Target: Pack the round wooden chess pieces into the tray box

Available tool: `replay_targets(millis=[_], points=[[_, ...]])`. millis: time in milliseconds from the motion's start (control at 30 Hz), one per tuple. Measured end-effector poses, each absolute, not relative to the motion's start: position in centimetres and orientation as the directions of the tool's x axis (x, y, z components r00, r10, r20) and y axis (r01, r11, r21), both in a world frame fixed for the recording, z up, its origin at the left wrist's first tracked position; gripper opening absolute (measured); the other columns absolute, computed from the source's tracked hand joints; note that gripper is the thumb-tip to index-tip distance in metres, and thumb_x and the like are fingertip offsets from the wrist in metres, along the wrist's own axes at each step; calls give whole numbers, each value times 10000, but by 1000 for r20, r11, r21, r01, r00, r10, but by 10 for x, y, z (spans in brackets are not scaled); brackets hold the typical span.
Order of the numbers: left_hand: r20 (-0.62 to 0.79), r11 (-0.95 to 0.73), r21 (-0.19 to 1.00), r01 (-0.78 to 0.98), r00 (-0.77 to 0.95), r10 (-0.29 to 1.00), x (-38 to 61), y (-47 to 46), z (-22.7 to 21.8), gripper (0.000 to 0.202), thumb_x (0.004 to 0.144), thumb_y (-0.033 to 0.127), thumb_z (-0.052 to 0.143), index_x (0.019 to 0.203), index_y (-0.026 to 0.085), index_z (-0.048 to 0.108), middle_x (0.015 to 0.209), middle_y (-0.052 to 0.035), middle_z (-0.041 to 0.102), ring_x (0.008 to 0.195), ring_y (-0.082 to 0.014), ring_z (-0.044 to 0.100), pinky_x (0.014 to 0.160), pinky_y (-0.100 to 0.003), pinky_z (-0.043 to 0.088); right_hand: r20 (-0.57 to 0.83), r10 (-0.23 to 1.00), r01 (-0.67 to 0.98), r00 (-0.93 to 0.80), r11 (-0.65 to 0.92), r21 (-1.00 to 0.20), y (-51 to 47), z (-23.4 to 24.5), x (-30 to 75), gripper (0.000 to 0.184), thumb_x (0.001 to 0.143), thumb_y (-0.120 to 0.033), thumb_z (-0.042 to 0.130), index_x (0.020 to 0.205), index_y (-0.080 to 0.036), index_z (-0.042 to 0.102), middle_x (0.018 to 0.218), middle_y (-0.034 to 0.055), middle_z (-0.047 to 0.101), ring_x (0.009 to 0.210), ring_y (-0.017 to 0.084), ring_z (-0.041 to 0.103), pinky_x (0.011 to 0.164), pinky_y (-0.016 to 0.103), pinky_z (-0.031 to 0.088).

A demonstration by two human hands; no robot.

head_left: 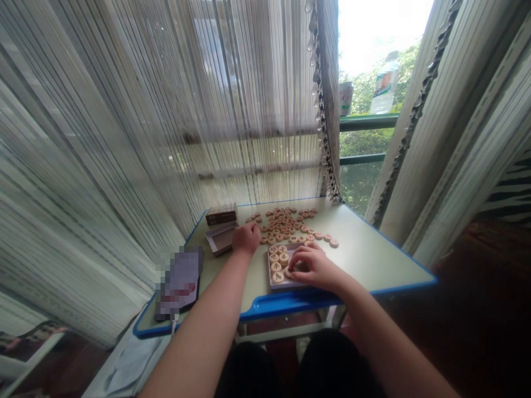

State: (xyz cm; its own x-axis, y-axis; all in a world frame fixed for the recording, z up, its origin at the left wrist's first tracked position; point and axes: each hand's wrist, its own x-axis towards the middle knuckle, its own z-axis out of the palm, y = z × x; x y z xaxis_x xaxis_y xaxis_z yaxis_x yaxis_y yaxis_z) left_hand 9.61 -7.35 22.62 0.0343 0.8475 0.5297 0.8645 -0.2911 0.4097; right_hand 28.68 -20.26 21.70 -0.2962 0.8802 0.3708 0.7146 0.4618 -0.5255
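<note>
At desk edge (290,303), tray (274,286) beside hands (246,239) (315,267)

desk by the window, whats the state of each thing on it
left hand, curled at the edge of the pile
right hand, fingers on the tray's pieces
xiangqi pieces, mostly piled loose, some lined up in tray
shallow tray, flat, holding pieces
second tray, lying flat by left hand
dark box, shut

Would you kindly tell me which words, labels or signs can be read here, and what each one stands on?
Wooden xiangqi pieces: carved characters, too small to read.
Plastic bottle outside the window: label pixelated, unreadable.
Dark box on the table: printing too small to read.
Blurred-out flat item: unreadable.
</note>
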Motion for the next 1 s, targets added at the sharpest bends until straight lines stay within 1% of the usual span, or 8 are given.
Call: replay_targets(millis=[100, 200, 367, 467, 567, 700, 1000], points=[[544, -301, 408, 862, 35, 839, 95, -75, 226, 316, 791, 251, 398, 749, 202, 708, 757, -63, 707, 779, -191, 638, 672, -253, 428, 371, 883, 712, -286, 455, -534, -202, 216, 287, 97, 672, -256, 665, 762, -223, 681, 864, 15, 648, 922, 203, 469, 864, 338, 363], [555, -303, 402, 864, 34, 831, 95, -75, 224, 319, 794, 250, 396, 745, 201, 708, 766, -61, 709, 782, -190, 642, 671, -252, 427, 364, 883, 702, -296, 459, -545, -201, 215, 287, 68, 680, -225, 648, 742, -216, 675, 799, 8, 656, 895, 198, 473, 851, 328, 359], [552, -286, 395, 873, 23, 833, 96, -76, 226, 321, 802, 250, 396, 763, 202, 711, 775, -58, 711, 793, -184, 643, 668, -245, 428, 347, 895, 692, -281, 439, -573, -199, 213, 287, 80, 685, -278, 655, 724, -210, 671, 745, 14, 650, 886, 211, 466, 821, 329, 360], [543, -288, 393, 873, 32, 839, 96, -79, 227, 317, 801, 244, 400, 758, 201, 711, 779, -59, 712, 803, -184, 643, 673, -240, 429, 344, 894, 701, -286, 441, -561, -198, 214, 286, 101, 691, -292, 646, 742, -208, 666, 753, 20, 642, 877, 212, 466, 794, 325, 368], [538, -289, 394, 873, 36, 842, 97, -79, 228, 317, 800, 242, 401, 758, 205, 713, 775, -56, 712, 799, -184, 645, 680, -241, 433, 348, 889, 711, -297, 449, -541, -199, 215, 286, 90, 683, -255, 639, 757, -208, 659, 777, 20, 636, 867, 202, 470, 777, 312, 372], [542, -290, 390, 874, 37, 840, 97, -79, 228, 321, 802, 242, 397, 760, 207, 713, 773, -56, 710, 793, -183, 643, 687, -244, 439, 367, 874, 702, -317, 477, -529, -201, 217, 286, 81, 690, -191, 606, 755, -205, 653, 787, 15, 639, 846, 185, 481, 808, 316, 364], [549, -301, 381, 874, 49, 835, 98, -79, 227, 317, 798, 241, 402, 763, 203, 715, 766, -53, 709, 778, -178, 640, 687, -246, 433, 393, 861, 683, -323, 500, -532, -198, 214, 288, 92, 727, -193, 584, 760, -209, 668, 795, 20, 640, 848, 180, 502, 832, 326, 358]])
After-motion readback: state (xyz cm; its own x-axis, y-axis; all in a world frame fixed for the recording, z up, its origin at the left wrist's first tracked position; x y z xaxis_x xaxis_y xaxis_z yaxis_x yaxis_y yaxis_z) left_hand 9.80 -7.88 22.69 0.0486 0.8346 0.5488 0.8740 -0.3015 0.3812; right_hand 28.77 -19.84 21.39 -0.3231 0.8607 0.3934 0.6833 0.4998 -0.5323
